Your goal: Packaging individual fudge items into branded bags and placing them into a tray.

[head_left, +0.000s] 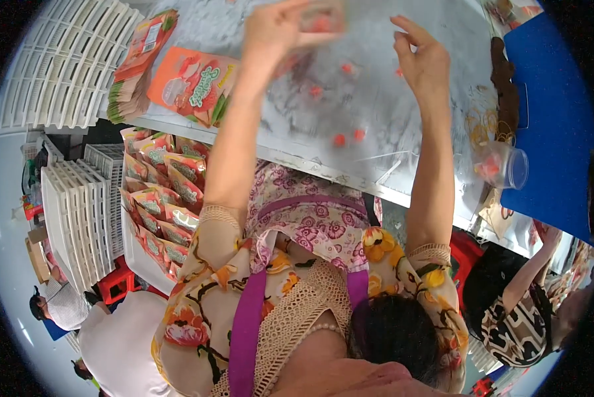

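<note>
At the far edge of the view, my left hand (270, 30) is closed on a clear plastic container (324, 20) with red pieces showing through it; motion blurs it. My right hand (426, 61) is raised over the table to the right, its index finger and thumb apart and nothing visible between them. Small red-wrapped pieces (339, 139) lie scattered on the pale metal table (297, 142) between my forearms. Beside my left forearm lies a red-orange printed pouch (189, 86), next to a fanned stack of flat pouches (141, 63).
A clear tub (510, 167) with red pieces lies at the table's right edge, near rubber bands (490, 126) and a blue panel (553, 112). Left stand stacked white trays (65, 59) and a bin of filled pouches (171, 192). Co-workers sit behind on both sides, including a white-shirted person (121, 344).
</note>
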The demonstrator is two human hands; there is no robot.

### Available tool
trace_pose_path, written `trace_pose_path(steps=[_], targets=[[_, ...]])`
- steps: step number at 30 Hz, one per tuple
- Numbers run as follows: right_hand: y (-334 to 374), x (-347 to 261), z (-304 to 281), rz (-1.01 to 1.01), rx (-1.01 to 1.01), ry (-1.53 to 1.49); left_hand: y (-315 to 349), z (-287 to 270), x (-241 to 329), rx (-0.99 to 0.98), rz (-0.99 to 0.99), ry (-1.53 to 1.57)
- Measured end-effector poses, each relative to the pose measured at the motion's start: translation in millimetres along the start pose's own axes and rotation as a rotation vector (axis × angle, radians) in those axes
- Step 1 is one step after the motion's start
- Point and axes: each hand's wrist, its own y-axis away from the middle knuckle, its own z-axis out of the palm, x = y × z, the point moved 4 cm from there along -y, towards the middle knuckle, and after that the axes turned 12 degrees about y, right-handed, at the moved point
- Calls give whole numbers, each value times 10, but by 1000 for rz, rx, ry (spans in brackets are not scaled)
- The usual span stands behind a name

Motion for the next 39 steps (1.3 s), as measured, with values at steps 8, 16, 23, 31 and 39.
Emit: trace_pose_path(steps=[8,16,23,31,39], targets=[[884,753,793,-163,-221,186,37,-766,-68,102,71,-37],[1396,-442,630,-287,-206,273,185,-818,-73,109,48,47],[1003,-209,844,-215,-104,46,307,-806,8,151,13,100],[629,-415,1201,-245,192,292,254,-855,-104,96,15,61],[825,-338,1406,-242,-174,77,327,-704,49,115,-60,33]])
